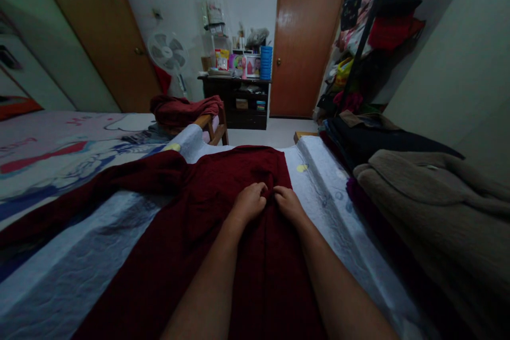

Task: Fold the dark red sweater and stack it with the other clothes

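A long dark red coat [215, 196] lies spread over the bed, one sleeve [135, 172] stretched out to the left. My left hand [252, 202] is closed on the coat's cloth near its upper right part, fingers curled in a pinch. Just to the right, my right hand [287, 203] also pinches the coat, close to its right edge. A small gap of bunched cloth separates the two hands. No second sleeve shows; it may be folded under or hidden.
Folded clothes, a grey-brown fleece garment [430, 186] and a dark pile [382, 141], lie along the right. A dark red cloth [187, 109] hangs over a wooden bed frame [217, 130]. Beyond stand a fan [168, 53], a dark cabinet [239, 109] and a door [308, 37].
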Demonstrator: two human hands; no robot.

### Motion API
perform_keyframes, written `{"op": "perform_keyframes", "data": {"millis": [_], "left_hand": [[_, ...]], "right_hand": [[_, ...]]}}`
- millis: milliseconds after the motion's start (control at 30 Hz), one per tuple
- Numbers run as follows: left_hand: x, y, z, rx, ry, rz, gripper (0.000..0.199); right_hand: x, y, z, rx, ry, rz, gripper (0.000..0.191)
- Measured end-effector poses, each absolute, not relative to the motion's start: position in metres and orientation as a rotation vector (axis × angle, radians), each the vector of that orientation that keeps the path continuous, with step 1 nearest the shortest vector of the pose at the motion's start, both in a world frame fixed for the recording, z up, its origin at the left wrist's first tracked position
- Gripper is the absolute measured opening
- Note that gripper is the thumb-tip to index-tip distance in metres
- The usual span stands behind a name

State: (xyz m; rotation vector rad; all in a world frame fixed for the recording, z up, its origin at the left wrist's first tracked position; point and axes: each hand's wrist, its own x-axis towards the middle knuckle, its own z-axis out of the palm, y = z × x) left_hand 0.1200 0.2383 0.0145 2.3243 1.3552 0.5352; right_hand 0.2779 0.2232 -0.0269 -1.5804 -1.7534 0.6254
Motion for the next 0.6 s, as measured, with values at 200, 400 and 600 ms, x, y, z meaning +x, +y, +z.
{"op": "perform_keyframes", "data": {"millis": [200,400,600], "left_hand": [[0.12,0.236,0.013,2.348,1.334,0.529,0.025],[0.118,0.236,0.017,2.376,1.317,0.563,0.019],[0.118,0.238,0.018,2.126,1.311,0.61,0.014]], "right_hand": [[0.28,0.229,-0.041,-1.428,-1.532,0.61,0.045],[0.273,0.228,-0.044,-1.608,-1.762,0.49,0.057],[0.276,0.229,-0.036,-1.533,-1.628,0.637,0.052]]}}
